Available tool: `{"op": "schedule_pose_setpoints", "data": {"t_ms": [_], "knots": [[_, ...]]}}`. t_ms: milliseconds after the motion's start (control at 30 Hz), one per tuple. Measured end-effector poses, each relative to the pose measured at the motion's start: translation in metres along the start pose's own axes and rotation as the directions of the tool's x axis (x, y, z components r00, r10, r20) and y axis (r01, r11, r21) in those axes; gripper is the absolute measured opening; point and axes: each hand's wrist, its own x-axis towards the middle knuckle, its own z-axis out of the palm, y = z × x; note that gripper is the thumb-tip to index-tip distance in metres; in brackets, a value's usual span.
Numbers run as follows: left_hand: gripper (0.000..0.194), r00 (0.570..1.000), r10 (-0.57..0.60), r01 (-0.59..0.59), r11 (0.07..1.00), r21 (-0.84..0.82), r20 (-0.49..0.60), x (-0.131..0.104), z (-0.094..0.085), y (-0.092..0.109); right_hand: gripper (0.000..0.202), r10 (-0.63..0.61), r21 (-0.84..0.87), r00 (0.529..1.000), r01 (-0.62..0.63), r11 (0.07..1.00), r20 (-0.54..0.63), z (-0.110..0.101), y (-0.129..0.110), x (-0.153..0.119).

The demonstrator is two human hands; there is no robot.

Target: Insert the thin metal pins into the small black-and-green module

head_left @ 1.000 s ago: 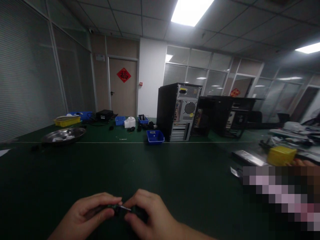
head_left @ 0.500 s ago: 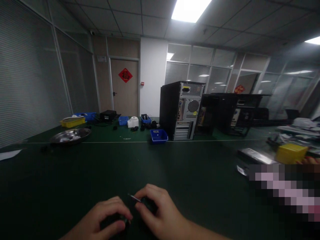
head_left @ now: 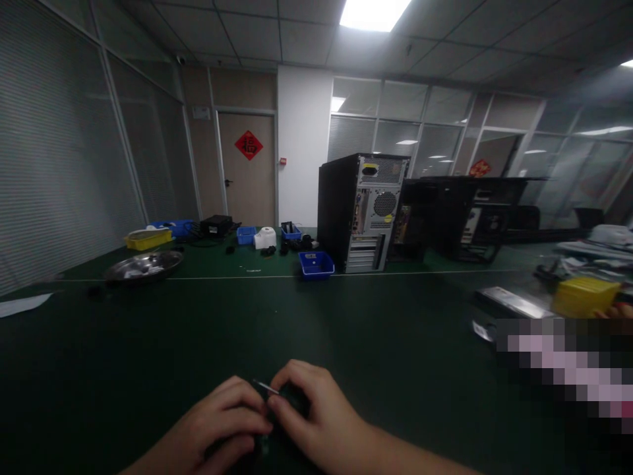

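Worktable: green; computer tower standing upright beside blue tray.
Right hand: gripping thin metal-tipped tool.
Left hand: curled around small piece, mostly hidden.

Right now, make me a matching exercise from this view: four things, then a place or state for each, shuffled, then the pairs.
Things:
1. Tool
2. Tower
3. Dish
4. Paper

Places or states:
A. standing upright
B. at the view's left edge
C. in the right grip
D. round and shallow

Pairs: 1-C, 2-A, 3-D, 4-B
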Motion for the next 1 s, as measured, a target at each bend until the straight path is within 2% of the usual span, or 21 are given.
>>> {"op": "schedule_pose_setpoints", "data": {"t_ms": [67,133,200,333,433,533,700,800,900,1000], "knots": [[0.02,0.995,-0.061,0.067,0.996,0.064,-0.08,-0.001,-0.002,0.003,0.003,0.041,-0.01,0.999,-0.04,0.999,0.028,0.0,0.0,0.0],[0.02,0.985,-0.123,0.14,0.98,0.143,-0.122,-0.002,-0.004,0.006,0.01,0.079,-0.019,0.994,-0.078,0.997,0.08,0.0,-0.001,-0.001],[0.03,0.98,-0.167,0.187,0.958,0.217,-0.106,-0.003,-0.006,0.009,0.018,0.079,-0.041,0.988,-0.074,0.996,0.131,-0.002,-0.002,-0.002],[0.048,0.975,-0.222,0.22,0.926,0.307,-0.03,-0.002,-0.007,0.015,0.029,0.007,-0.128,0.964,0.028,0.991,0.266,-0.01,-0.008,-0.001],[0.048,0.973,-0.231,0.221,0.919,0.325,-0.008,-0.003,-0.006,0.017,0.036,0.003,-0.17,0.935,0.062,0.984,0.354,-0.015,-0.01,0.001],[0.038,0.977,-0.21,0.21,0.928,0.309,-0.032,-0.004,-0.005,0.017,0.038,-0.003,-0.199,0.918,0.089,0.976,0.396,-0.015,-0.009,0.002],[0.025,0.979,-0.204,0.203,0.943,0.263,-0.023,0.0,-0.006,0.017,0.032,-0.004,-0.238,0.924,0.103,0.966,0.383,-0.007,-0.004,0.001],[0.024,0.98,-0.198,0.197,0.967,0.162,-0.009,0.003,-0.005,0.015,0.03,-0.002,-0.237,0.932,0.094,0.967,0.362,-0.004,-0.001,0.001],[0.03,0.964,-0.25,0.255,0.965,0.053,-0.091,0.002,-0.001,0.008,0.03,-0.006,-0.232,0.946,0.085,0.969,0.325,-0.003,0.002,0.001],[0.038,0.933,-0.326,0.313,0.944,-0.102,-0.155,-0.001,0.005,0.0,0.026,-0.011,-0.151,0.969,0.05,0.987,0.247,-0.003,0.005,0.0]]}}
